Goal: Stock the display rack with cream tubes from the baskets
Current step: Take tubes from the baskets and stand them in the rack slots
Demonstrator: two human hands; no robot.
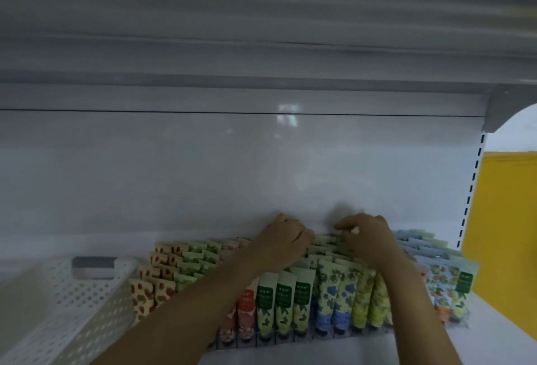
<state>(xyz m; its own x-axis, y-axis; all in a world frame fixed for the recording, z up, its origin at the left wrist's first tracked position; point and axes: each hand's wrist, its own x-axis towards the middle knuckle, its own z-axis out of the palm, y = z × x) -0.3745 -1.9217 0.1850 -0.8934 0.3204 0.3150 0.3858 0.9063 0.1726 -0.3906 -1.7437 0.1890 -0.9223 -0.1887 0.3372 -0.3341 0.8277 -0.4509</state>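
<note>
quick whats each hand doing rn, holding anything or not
Left hand: fingers curled over the back-row tubes; whether it holds one cannot be told.
Right hand: fingers curled at the same row; likewise cannot be told.

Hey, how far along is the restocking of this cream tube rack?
Done: the rack looks nearly full, with rows of tubes packed front to back. In hand: the left hand and right hand are at the back green rows with curled fingers; whether they grip a tube is too blurred to tell. Left: probably little, since the visible part of the basket shows no tubes.
</note>
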